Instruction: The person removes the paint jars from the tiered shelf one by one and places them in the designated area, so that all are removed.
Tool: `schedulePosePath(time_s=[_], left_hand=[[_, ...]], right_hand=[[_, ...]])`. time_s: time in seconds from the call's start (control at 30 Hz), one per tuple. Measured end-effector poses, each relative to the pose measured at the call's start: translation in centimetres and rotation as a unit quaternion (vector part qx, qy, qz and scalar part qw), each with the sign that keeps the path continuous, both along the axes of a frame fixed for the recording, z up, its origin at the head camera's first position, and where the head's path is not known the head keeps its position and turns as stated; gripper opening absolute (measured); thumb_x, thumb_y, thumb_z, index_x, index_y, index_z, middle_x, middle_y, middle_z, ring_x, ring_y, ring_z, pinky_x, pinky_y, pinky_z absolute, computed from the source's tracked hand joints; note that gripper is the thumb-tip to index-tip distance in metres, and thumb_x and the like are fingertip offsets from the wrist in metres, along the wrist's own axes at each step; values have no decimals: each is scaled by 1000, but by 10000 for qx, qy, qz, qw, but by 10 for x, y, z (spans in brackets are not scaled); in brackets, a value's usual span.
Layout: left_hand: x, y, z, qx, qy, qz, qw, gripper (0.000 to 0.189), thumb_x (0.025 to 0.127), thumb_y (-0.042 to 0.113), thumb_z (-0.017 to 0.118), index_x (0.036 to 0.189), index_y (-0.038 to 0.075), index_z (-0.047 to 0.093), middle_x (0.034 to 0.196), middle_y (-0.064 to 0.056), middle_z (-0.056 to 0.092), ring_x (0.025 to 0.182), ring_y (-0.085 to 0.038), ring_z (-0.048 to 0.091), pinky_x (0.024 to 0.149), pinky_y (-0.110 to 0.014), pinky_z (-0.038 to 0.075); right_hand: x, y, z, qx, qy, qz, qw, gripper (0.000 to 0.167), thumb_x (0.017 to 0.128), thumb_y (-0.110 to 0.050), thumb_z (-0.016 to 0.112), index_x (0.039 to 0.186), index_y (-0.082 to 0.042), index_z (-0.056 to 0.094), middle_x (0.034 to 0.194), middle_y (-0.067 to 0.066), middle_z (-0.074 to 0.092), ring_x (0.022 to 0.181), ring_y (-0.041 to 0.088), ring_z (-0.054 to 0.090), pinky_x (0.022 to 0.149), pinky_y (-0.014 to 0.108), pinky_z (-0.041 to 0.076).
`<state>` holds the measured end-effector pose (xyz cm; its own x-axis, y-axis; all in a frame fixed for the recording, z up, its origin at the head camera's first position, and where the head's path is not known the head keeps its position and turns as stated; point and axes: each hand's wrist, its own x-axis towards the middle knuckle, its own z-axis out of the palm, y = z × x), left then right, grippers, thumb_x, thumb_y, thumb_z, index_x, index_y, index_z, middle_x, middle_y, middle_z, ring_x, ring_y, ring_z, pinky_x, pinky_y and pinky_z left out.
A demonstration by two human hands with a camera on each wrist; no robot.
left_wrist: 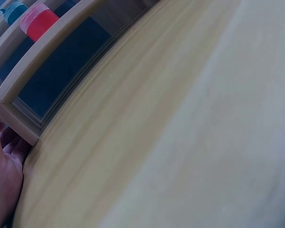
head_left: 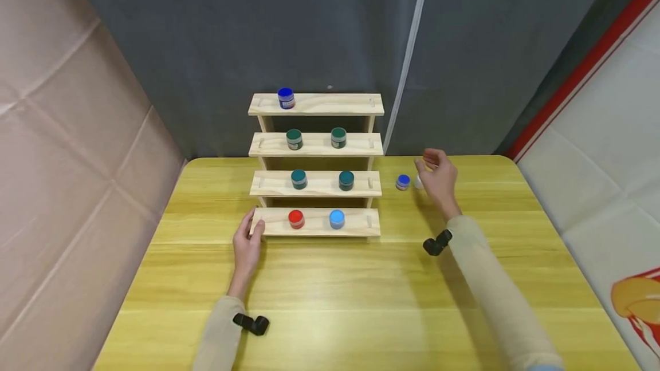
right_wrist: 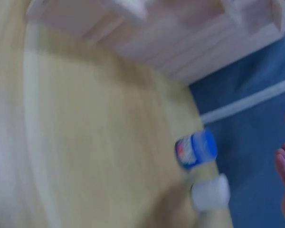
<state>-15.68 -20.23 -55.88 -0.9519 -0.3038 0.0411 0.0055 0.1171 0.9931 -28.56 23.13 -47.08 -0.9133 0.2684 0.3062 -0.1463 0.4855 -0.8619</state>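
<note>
A stepped wooden display rack [head_left: 315, 105] with paint jars on its shelves stands on the table. My left hand [head_left: 248, 244] grips the left end of its lowest shelf, thumb over the top. That shelf bears a red jar [head_left: 296, 219] and a light blue jar [head_left: 337, 219]. To the right of the rack, my right hand [head_left: 438, 179] hovers with loosely bent fingers and nothing between them. Beside it on the table are a blue-lidded jar [right_wrist: 195, 149] and a white jar [right_wrist: 210, 193], the latter partly hidden by the hand in the head view.
Two teal-lidded jars [head_left: 298, 179] stand on the shelf above the lowest. Two dark green-lidded jars [head_left: 294, 139] are one step higher, and a blue jar [head_left: 286, 98] tops the rack at left. A grey curtain [head_left: 232, 44] hangs behind the table [head_left: 330, 302].
</note>
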Motion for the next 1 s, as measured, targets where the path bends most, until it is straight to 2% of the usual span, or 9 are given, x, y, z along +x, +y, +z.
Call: schedulePosePath(time_s=[0.03, 0.13, 0.23, 0.33, 0.5, 0.63, 0.77, 0.9, 1.0], left_hand=[[-2, -1, -5, 0, 16, 20, 10000, 50, 104, 16, 56, 152, 7, 45, 159, -12, 42, 151, -22, 33, 113, -23, 42], [-3, 0, -10, -72, 89, 99, 9999, 48, 104, 18, 57, 151, 10, 48, 157, -11, 47, 131, -16, 55, 81, -9, 51], [-3, 1, -11, -149, 179, 161, 9996, 48, 104, 18, 58, 150, 9, 49, 154, -13, 50, 107, -4, 62, 64, -10, 48], [-3, 2, -10, -140, 220, 186, 9995, 48, 103, 17, 58, 149, 7, 49, 153, -16, 51, 109, -1, 61, 65, -11, 49], [-3, 2, -10, -35, 248, 173, 9995, 48, 103, 16, 58, 149, 6, 49, 154, -17, 49, 132, -28, 55, 72, -9, 50], [-3, 0, -11, 13, 282, 112, 9995, 49, 103, 17, 57, 150, 5, 48, 156, -17, 45, 144, -35, 43, 74, -7, 49], [-3, -1, -12, -6, 262, 133, 9996, 48, 104, 17, 57, 150, 6, 48, 156, -17, 46, 141, -27, 47, 72, -8, 49], [-3, -1, -13, -39, 241, 168, 9996, 49, 103, 17, 57, 150, 6, 48, 154, -17, 48, 116, -7, 61, 62, -12, 47], [-3, -1, -12, -54, 260, 159, 9995, 49, 103, 17, 58, 149, 5, 48, 153, -19, 49, 99, 5, 61, 58, -13, 46]], right_hand=[[-1, -3, 3, -76, 27, 18, 10000, 38, 96, -16, 69, 126, 6, 61, 125, 25, 66, 116, 35, 65, 104, 42, 53], [-2, -11, 15, -229, 123, 71, 9996, 39, 96, -19, 70, 126, 4, 61, 125, 22, 67, 115, 32, 66, 104, 39, 53], [-2, -21, 28, -318, 253, 95, 9991, 39, 97, -22, 70, 127, 3, 61, 125, 20, 67, 114, 30, 66, 103, 37, 54], [-2, -32, 40, -428, 390, 132, 9982, 40, 97, -22, 69, 128, 2, 61, 126, 19, 67, 115, 28, 66, 103, 35, 54], [0, -50, 57, -544, 511, 147, 9971, 40, 98, -23, 67, 130, 2, 60, 128, 17, 67, 117, 27, 65, 104, 29, 53], [2, -64, 67, -783, 765, 240, 9937, 41, 98, -13, 66, 133, 7, 57, 131, 22, 64, 121, 34, 62, 108, 39, 50], [2, -78, 80, -859, 996, 362, 9907, 48, 96, -11, 68, 138, 6, 53, 138, 22, 59, 129, 33, 57, 114, 40, 45], [1, -90, 94, -636, 1070, 504, 9909, 56, 95, -20, 71, 143, -1, 51, 145, 16, 56, 135, 24, 53, 116, 29, 41], [2, -98, 102, -514, 1089, 631, 9907, 60, 94, -24, 73, 146, -3, 49, 148, 13, 54, 138, 22, 50, 117, 26, 38]])
